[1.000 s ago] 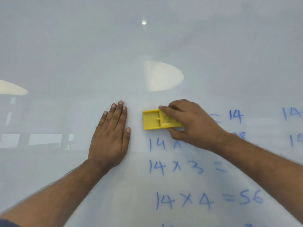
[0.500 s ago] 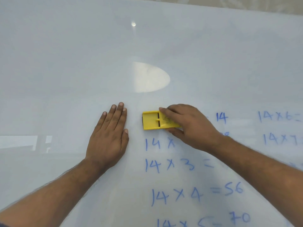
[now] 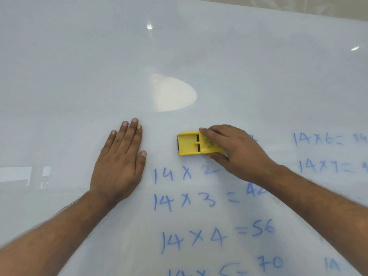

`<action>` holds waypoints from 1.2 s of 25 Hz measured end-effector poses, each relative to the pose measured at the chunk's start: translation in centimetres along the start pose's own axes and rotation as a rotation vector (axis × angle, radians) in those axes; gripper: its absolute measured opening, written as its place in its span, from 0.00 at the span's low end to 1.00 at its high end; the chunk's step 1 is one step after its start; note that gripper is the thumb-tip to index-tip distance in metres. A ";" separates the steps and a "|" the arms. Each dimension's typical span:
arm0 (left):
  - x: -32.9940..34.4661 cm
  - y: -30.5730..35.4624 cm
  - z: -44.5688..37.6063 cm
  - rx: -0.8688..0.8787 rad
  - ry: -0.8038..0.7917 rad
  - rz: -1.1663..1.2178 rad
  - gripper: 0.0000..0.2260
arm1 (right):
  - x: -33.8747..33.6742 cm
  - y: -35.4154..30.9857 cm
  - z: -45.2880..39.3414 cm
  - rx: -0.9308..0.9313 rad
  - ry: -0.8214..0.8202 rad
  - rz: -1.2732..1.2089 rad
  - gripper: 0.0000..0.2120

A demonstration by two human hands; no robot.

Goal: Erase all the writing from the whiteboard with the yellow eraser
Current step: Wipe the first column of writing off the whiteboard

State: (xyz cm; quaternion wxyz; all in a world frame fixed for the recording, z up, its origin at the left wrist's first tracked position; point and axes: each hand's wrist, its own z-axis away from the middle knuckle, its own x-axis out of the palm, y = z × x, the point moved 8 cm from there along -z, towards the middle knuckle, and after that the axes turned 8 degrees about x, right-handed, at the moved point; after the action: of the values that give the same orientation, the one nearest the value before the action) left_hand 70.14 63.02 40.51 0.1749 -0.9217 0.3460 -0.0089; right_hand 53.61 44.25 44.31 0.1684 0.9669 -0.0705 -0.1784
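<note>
1. whiteboard filled the view, blue writing just below and right of the eraser.
2. left hand lay flat and open, holding nothing.
3. right hand was clamped on the yellow eraser, long axis sideways, so i'd guess down-right next.

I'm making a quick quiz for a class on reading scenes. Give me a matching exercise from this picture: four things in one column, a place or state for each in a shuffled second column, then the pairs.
Things:
1. left hand
2. right hand
3. yellow eraser
4. line "14 x 4 = 56"

States:
A. written in blue, not yet wiped
B. flat, palm down on the bare whiteboard
C. pressed to the board above "14 x 2"
D. gripping the eraser's right end

Pairs: 1-B, 2-D, 3-C, 4-A
</note>
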 end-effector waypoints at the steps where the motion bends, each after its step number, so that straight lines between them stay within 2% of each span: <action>1: 0.1 0.1 0.0 -0.004 -0.005 -0.001 0.28 | -0.6 1.2 0.0 0.042 0.014 0.000 0.27; 6: 0.5 -0.1 0.4 -0.017 -0.023 0.002 0.29 | -1.1 2.4 -0.9 0.191 0.074 -0.059 0.29; 12: 0.4 0.0 0.9 -0.031 -0.026 0.006 0.28 | -1.1 3.2 3.2 0.055 -0.035 0.026 0.28; 16: 0.5 0.2 1.3 -0.039 -0.023 0.012 0.27 | -3.2 7.4 2.1 0.241 0.053 0.048 0.29; 18: 0.6 0.2 1.5 -0.043 -0.022 0.016 0.27 | -3.0 7.0 1.5 0.273 0.095 0.021 0.29; 23: 0.6 0.3 1.8 -0.042 -0.030 0.027 0.28 | -0.8 4.0 4.1 0.147 0.008 -0.017 0.28; 26: 0.7 0.3 2.2 -0.039 -0.033 0.020 0.28 | -1.4 5.3 5.9 0.083 -0.017 0.066 0.28; 30: 0.6 0.5 2.4 -0.045 -0.032 0.020 0.28 | -3.5 9.9 4.7 0.302 0.063 0.029 0.30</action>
State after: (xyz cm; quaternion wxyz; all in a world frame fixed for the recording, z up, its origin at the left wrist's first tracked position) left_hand 70.62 63.04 37.99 0.1595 -0.9219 0.3527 0.0154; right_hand 47.92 34.26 44.82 0.0259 0.9852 -0.1051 -0.1331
